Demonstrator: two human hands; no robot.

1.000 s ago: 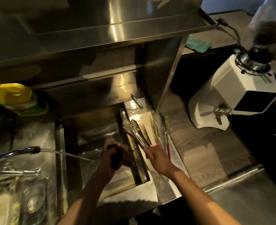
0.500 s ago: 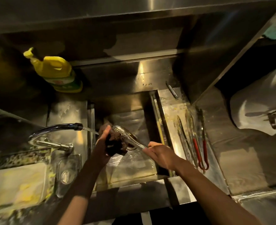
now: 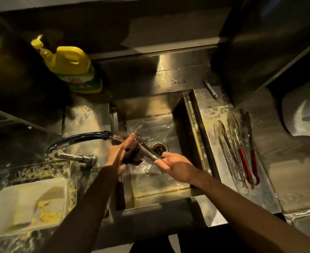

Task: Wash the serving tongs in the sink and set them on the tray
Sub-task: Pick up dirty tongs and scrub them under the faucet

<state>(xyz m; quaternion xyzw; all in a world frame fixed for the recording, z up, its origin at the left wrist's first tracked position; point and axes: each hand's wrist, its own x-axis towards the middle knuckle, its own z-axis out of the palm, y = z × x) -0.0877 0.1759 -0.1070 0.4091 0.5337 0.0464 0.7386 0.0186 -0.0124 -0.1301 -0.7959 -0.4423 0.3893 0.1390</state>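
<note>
Over the steel sink [image 3: 156, 105], my right hand [image 3: 176, 166] grips the handle end of a pair of metal serving tongs [image 3: 148, 151]. Their tips point up and left, under the stream from the faucet [image 3: 81, 138]. My left hand [image 3: 118, 155] presses a dark scrubbing sponge [image 3: 132, 152] against the tongs' head. On the wet steel tray [image 3: 260, 194] to the right of the sink lie several more tongs, one all metal [image 3: 227, 143] and two with red handles [image 3: 245, 161].
A yellow dish-soap bottle [image 3: 72, 68] stands behind the sink at the left. A white tub [image 3: 30, 205] with yellow scraps sits at the lower left. The sink drain [image 3: 158, 147] shows beside the tongs. A small metal tool [image 3: 210, 91] lies behind the tray; a white machine [image 3: 303, 114] sits far right.
My right hand carried the tongs from the tray side down into the sink. The sponge in my left hand met their head, and both now sit under the running water.
</note>
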